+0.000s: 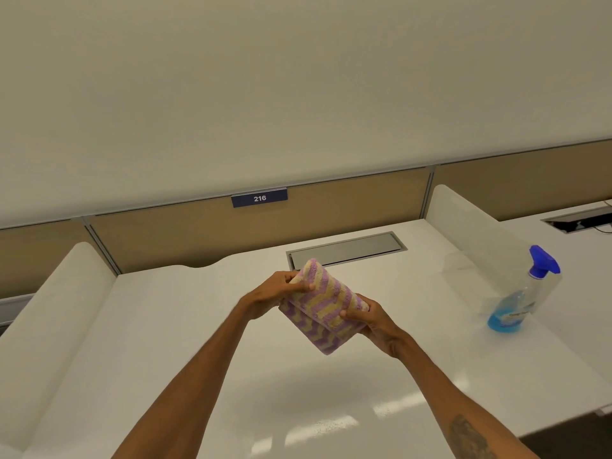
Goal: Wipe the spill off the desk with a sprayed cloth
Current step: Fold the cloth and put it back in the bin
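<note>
I have both bare forearms stretched forward and up from the bottom of the view, converging toward the middle. My left hand (276, 291) sits higher and farther out, wrist bent, thumb laid across the near face and fingers curled round the far upper end of the folded purple-and-yellow striped terry cloth (323, 304). My right hand (367, 318) is lower and nearer to me, cupping the opposite end from beneath, thumb pressed on top and fingers wrapped under. Both grips are closed firmly, so the cloth spans tilted between them, clear of the surface under my hands. A dark tattoo marks my right forearm near the elbow.
</note>
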The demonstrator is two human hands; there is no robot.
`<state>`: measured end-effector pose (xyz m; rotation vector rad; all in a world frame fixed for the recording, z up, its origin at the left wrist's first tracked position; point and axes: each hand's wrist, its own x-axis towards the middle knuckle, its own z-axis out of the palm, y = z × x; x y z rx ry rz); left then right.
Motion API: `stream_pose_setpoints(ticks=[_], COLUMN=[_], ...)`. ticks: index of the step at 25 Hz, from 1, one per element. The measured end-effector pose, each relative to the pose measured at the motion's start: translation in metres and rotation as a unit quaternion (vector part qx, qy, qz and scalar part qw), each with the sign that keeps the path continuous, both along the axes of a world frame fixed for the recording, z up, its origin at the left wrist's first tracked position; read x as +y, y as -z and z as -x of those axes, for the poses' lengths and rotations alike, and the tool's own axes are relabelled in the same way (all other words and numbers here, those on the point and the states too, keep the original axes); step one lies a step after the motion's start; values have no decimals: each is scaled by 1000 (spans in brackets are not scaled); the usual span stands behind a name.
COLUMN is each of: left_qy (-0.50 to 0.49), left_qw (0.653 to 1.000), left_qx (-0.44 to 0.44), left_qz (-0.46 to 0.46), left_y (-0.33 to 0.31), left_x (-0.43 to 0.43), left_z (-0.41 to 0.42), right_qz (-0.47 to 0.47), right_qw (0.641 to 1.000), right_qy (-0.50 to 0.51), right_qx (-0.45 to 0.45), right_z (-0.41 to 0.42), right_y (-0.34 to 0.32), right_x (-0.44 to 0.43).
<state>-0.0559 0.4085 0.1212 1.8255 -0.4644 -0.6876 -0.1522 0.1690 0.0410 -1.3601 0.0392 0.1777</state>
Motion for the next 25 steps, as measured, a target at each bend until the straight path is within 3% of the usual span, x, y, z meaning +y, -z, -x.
stream_pose_setpoints(ticks=[5, 14, 19, 25], left_qy=[45, -67, -104, -142], left_qw=[996, 987, 977, 974], left_qx=[58, 143, 175, 161], left_qz=[-43, 40, 68, 69], left_y=[9, 46, 61, 74], left_x=[-22, -105, -145, -181], left_z=[-4, -2, 4, 6], right_qz=[-23, -130, -29, 84], right_qw=[999, 987, 994, 985], right_qy=[31, 54, 23, 96], right_qx=[27, 70, 101, 114], right_z=[5, -3, -4, -14], right_y=[12, 12, 11, 9], right_x=[-28, -106, -150, -176])
